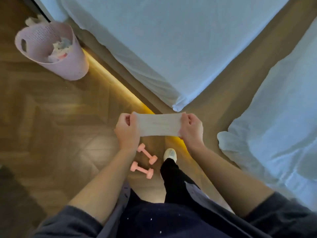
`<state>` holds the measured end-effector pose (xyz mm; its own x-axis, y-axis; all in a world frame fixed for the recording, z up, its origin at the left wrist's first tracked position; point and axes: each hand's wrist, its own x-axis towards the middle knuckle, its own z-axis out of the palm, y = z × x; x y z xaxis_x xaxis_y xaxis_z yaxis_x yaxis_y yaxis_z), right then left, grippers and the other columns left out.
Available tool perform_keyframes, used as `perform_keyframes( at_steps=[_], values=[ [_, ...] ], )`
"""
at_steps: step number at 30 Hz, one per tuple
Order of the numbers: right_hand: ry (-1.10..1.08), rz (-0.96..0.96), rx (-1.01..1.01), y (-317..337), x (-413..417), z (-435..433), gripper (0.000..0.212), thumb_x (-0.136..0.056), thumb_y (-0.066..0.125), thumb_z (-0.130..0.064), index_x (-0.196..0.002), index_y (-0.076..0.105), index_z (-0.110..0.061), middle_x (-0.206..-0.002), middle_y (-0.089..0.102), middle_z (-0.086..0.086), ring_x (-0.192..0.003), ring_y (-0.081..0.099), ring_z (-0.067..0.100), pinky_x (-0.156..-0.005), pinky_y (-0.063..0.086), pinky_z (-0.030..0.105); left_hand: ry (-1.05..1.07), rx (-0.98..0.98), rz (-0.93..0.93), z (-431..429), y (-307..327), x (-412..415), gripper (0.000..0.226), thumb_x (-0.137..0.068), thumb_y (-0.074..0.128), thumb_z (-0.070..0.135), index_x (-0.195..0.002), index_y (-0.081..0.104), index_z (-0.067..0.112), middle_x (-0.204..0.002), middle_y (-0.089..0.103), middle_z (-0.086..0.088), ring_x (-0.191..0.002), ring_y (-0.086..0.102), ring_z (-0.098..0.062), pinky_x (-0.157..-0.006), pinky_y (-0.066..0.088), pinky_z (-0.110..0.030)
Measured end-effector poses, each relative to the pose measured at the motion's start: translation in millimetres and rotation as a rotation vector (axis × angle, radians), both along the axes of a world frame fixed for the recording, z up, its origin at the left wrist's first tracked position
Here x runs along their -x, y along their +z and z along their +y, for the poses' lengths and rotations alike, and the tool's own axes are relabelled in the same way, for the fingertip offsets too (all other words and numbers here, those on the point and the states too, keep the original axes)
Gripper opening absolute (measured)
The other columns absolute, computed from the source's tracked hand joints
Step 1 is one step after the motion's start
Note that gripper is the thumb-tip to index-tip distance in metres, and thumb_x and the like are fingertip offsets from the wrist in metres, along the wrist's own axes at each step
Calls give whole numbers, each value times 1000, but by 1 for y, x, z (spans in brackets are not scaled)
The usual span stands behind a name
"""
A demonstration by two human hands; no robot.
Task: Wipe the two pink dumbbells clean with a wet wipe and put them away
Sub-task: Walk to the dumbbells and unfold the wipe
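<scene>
A white wet wipe is stretched flat between my two hands at about waist height. My left hand pinches its left edge and my right hand pinches its right edge. Far below, on the wooden floor, lie two pink dumbbells: one partly hidden behind my left wrist, the other just nearer to me. Both lie beside my shoe, untouched.
A bed with pale sheets fills the upper middle, and a white duvet hangs at the right. A pink perforated basket holding crumpled items stands at the left on the wooden floor. My white shoe is right of the dumbbells.
</scene>
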<state>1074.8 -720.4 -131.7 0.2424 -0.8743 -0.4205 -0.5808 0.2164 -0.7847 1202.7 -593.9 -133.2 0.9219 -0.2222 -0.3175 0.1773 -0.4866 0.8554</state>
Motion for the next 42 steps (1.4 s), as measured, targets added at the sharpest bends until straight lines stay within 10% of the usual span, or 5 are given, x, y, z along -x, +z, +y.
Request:
perform_keyframes(
  at_steps=[32, 42],
  values=[
    [1893, -54, 69, -52, -108, 97, 25, -101, 48, -29, -81, 58, -18, -70, 53, -12, -66, 48, 2, -57, 34, 13, 1769, -73, 137, 60, -60, 181, 16, -100, 49, 33, -92, 56, 21, -77, 56, 14, -67, 55, 7, -56, 37, -13],
    [2195, 35, 130, -263, -67, 130, 27, -101, 48, -28, -83, 61, -15, -69, 56, -10, -64, 52, 2, -57, 37, 19, 1884, -49, 307, 62, -261, 240, 20, -101, 48, 33, -91, 56, 17, -79, 59, 7, -69, 55, -5, -51, 39, -15]
  ],
)
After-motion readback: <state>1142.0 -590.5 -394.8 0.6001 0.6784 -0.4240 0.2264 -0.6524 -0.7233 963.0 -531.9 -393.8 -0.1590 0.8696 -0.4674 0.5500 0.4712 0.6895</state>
